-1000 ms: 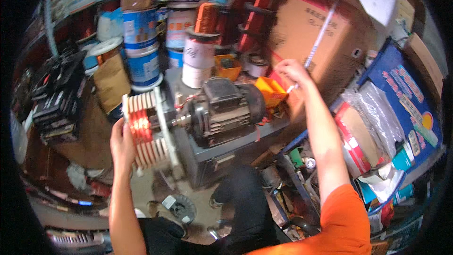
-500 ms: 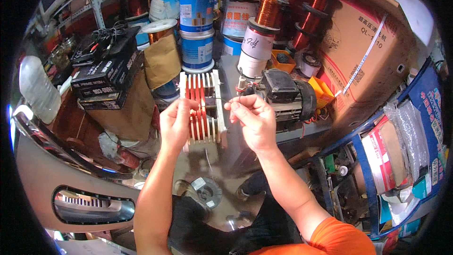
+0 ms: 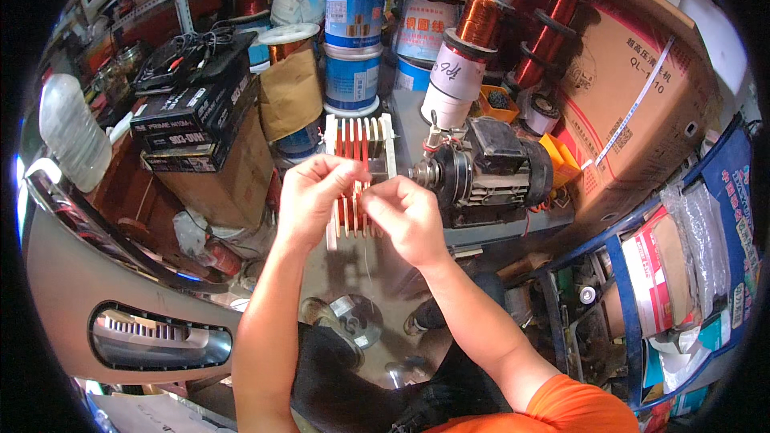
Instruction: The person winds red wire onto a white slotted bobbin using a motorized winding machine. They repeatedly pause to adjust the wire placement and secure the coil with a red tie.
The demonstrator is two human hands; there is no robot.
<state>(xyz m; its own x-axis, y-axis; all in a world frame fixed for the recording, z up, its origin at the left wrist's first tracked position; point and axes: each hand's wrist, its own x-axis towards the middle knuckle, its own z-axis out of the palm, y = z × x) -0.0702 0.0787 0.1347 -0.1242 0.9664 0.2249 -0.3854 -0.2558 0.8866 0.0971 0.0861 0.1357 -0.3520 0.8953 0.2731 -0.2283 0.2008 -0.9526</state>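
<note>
Seemingly working red wire [image 3: 346,146] at the slatted former [image 3: 388,141]
Left hand [image 3: 314,196] and right hand [image 3: 407,220] pinched, contents unclear; motor [image 3: 499,175] at former's three o'clock. Next likely calls for fine control.

Hands [image 3: 311,202] closer together; right one [image 3: 407,223] now overlaps slotted coil frame [image 3: 388,141].

- Big brown box [image 3: 613,100]: dark writing, letters, numbers and a square code.
- White spool [image 3: 455,76], near the bench's [image 3: 409,112] back edge: dark pen marks.
- White tub [image 3: 429,26] behind: big red writing.
- Black boxes [image 3: 188,124]: white letters and numbers.
- Blue sheet [image 3: 714,168]: colourful writing.
- Blue tubs [image 3: 353,14]: tiny print, too small to read.
</note>
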